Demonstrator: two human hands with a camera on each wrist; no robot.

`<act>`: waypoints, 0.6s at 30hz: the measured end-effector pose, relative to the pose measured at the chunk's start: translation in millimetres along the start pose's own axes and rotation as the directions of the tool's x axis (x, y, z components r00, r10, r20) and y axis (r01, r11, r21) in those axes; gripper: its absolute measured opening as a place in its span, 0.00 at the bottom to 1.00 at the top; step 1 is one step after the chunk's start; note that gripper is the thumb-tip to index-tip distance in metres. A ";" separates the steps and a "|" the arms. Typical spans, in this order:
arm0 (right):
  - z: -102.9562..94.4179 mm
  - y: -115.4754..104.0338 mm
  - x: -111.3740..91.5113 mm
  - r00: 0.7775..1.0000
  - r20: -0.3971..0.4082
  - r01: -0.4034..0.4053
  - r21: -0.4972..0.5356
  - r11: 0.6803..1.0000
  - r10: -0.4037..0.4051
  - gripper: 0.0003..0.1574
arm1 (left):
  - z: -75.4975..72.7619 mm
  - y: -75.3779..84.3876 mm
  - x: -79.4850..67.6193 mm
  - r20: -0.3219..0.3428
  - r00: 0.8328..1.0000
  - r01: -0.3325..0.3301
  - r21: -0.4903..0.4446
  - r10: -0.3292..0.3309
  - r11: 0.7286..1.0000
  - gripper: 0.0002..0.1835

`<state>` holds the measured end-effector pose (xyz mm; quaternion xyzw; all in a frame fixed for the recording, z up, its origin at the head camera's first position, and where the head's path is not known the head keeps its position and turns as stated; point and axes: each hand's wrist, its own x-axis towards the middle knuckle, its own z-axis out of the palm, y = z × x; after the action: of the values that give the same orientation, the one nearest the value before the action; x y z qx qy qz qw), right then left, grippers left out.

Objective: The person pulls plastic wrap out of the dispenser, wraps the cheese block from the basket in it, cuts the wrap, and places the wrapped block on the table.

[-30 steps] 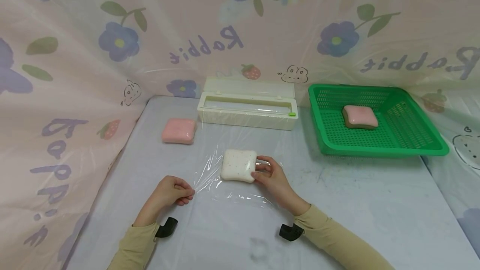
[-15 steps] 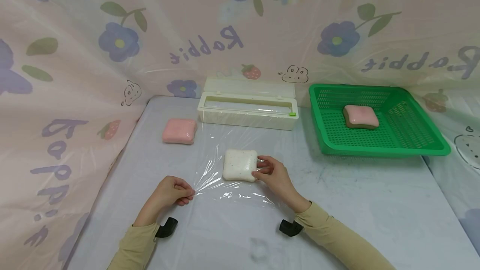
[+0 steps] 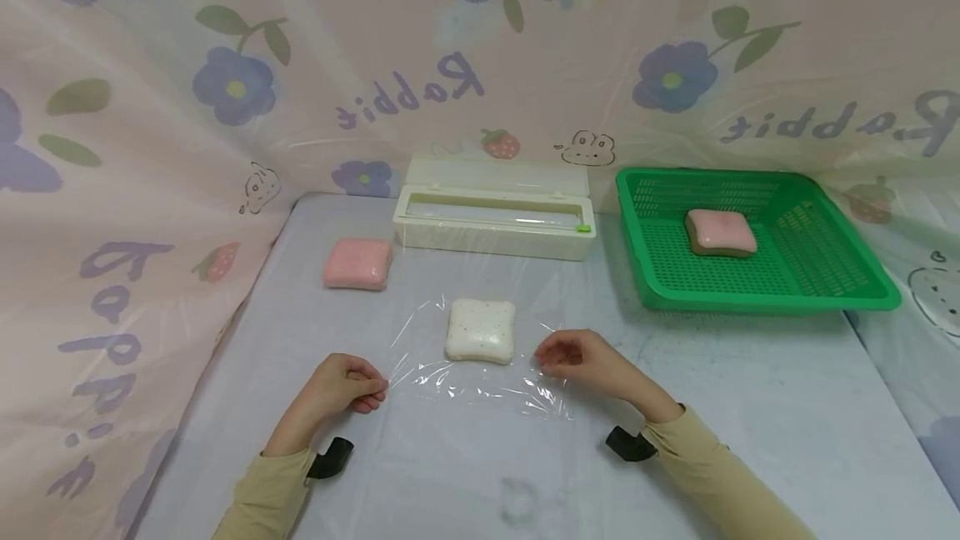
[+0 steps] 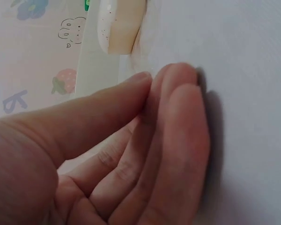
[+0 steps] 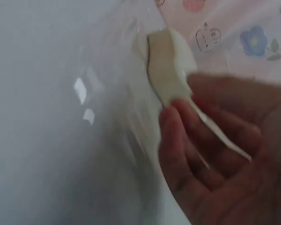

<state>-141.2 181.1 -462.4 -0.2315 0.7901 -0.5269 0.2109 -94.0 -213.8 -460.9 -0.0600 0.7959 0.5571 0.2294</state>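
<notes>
A white speckled, puffy square block (image 3: 481, 330) with beige sides lies on a sheet of clear cling film (image 3: 457, 383) spread over the table. To its left, my left hand (image 3: 347, 384) pinches the film's near left corner between thumb and fingers, pulling creases into it. The left wrist view shows those fingertips (image 4: 180, 77) pressed together close over the tabletop. My right hand (image 3: 588, 361) is just right of the block, its fingers loosely bent and apart from it. In the right wrist view, thumb and fingers are spread, with the block (image 5: 164, 61) beyond them.
Behind the block stands a cream cling film dispenser (image 3: 491, 238) with its lid raised and film drawn out toward me. A pink square block (image 3: 357, 263) lies at left. At right, a green basket (image 3: 757, 300) holds another pink block (image 3: 723, 232) with brown sides.
My right hand has let go of the white block's right edge and drawn back to the right. The left hand has stayed at the film's corner, and the block has shifted very slightly.
</notes>
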 end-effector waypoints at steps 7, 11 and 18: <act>-12.6 9.4 -28.6 0.975 0.150 0.190 -0.162 0.968 -0.166 0.11 | -5.4 1.4 0.2 0.077 0.997 -0.019 -0.085 0.025 0.996 0.09; -11.9 15.4 -35.7 0.961 0.185 0.245 -0.207 0.947 -0.208 0.12 | -7.7 2.3 0.4 0.097 0.995 -0.021 -0.121 0.033 0.992 0.10; -5.8 14.7 -38.2 0.940 0.239 0.320 -0.366 0.874 -0.244 0.10 | -5.8 2.7 2.8 0.137 0.990 -0.023 -0.147 0.043 0.989 0.10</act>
<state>-116.0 212.8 -470.6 -0.4307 0.8154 -0.3556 0.1521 -99.2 -217.7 -458.2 -0.0241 0.7361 0.6200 0.2703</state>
